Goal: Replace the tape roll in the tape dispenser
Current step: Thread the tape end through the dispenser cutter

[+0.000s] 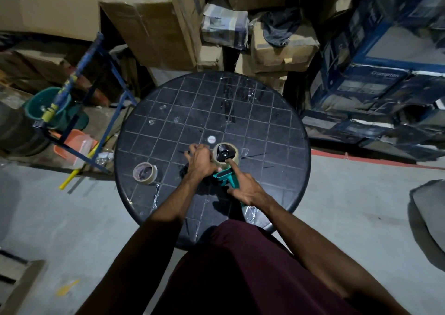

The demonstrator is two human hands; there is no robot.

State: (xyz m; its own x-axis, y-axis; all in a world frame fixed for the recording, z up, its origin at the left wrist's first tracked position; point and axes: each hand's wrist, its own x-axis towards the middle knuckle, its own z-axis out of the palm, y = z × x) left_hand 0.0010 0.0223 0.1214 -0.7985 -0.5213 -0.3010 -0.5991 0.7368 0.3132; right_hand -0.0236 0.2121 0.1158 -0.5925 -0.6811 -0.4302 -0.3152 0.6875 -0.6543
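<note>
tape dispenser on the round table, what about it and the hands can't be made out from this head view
- Tape dispenser: the left hand covers its front end, so the blade and the tape's free end are hidden.
- Handle: wrapped by the right hand, only teal bits show.
- Roll on the dispenser: too dim to tell whether it is fully seated on the hub.
- Loose roll: too small and dim to judge the tape left.

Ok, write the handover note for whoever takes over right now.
Left hand: closed on the side of the roll sitting on the dispenser hub.
Right hand: holds the dispenser handle, forefinger on the roll face.
Other roll: lying flat on the table, left of the hands.
Done: a roll is on the hub.
Left: threading the tape; whether that has begun cannot be seen.
</note>
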